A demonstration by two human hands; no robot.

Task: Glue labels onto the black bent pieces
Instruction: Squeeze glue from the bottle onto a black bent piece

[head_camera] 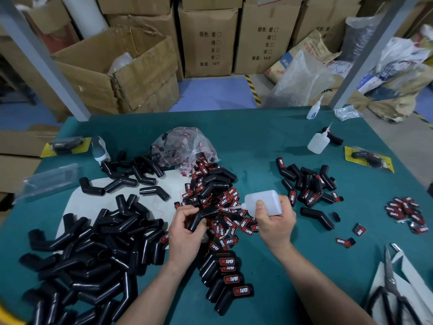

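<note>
**Glue step: nozzle at a bare piece**

L fingers (187,212) were curled round one bare black bent piece (202,216). R fingers (287,208) gripped a glue bottle (264,202), nozzle aimed at that piece; contact unclear. Likely next: squeeze a dot, then pick from the label pile (230,222) between both hands. Counts: 3 glue bottles incl. 2 spare bottles (317,143) far beyond R fingers; at least 4 labelled pcs (232,279) in a row nearer than L fingers; loose pcs uncountable.
</note>
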